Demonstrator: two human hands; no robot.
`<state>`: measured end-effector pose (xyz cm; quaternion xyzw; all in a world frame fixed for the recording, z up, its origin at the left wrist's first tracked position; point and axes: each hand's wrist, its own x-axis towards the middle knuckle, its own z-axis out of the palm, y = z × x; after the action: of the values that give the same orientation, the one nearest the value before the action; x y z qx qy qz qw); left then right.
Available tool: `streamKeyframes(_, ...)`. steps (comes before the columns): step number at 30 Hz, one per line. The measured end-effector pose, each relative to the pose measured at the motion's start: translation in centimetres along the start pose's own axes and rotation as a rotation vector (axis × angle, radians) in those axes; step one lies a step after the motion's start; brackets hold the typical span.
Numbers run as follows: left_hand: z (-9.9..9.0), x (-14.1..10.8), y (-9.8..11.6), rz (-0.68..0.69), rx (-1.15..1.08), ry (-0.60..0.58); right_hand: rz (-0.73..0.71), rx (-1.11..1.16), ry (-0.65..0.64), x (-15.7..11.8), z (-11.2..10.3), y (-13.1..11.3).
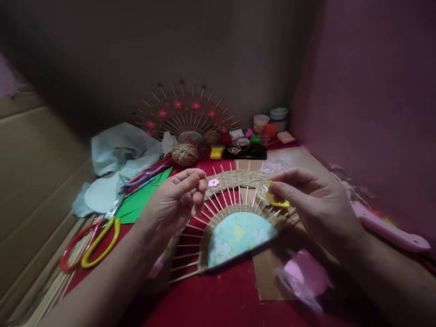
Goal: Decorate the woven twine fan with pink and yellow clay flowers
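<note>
My left hand point(185, 190) is raised over the left part of a woven fan, thumb and forefinger pinched together; whatever is between them is too small to make out. In my right hand point(311, 200), thumb and fingers grip a yellow lump of modelling clay point(277, 200) with clear plastic wrap hanging off it. Below both hands lies the half-round fan point(235, 179), with woven bands, thin sticks and a blue floral cloth centre point(241, 236). A pink clay flower point(213, 182) sits on its outer band, just right of my left fingers.
Red-and-yellow-handled scissors point(102, 243) lie at left beside thin sticks and green paper point(145, 200). Pink clay in plastic point(308, 274) rests at front right, near a pink-handled tool point(388, 227). Behind are a twine ball point(185, 153), a black phone point(244, 152), cups and a decorated fan point(187, 106).
</note>
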<state>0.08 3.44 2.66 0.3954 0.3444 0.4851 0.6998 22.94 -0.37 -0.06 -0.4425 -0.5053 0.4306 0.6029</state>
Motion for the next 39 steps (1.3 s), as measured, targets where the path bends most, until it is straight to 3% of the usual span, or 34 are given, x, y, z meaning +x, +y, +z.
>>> streamKeyframes(5,0.0,0.5,0.2,-0.007,0.033,0.006,0.063,0.131,-0.025,0.3,-0.2,0.3)
streamKeyframes(10,0.0,0.3,0.0,-0.007,0.151,-0.069,0.078,0.2,-0.036,0.4,-0.2,0.3)
streamKeyframes(19,-1.3,0.6,1.4,0.158,0.157,0.066,0.097,0.11,-0.028,0.3,-0.1,0.2)
streamKeyframes(32,-1.0,0.5,2.4,0.195,0.233,0.115,0.117,0.048,-0.016,0.2,0.0,0.0)
streamKeyframes(39,-0.8,1.2,2.4,0.212,0.507,0.074,0.097,0.049,-0.031,0.6,-0.2,0.6)
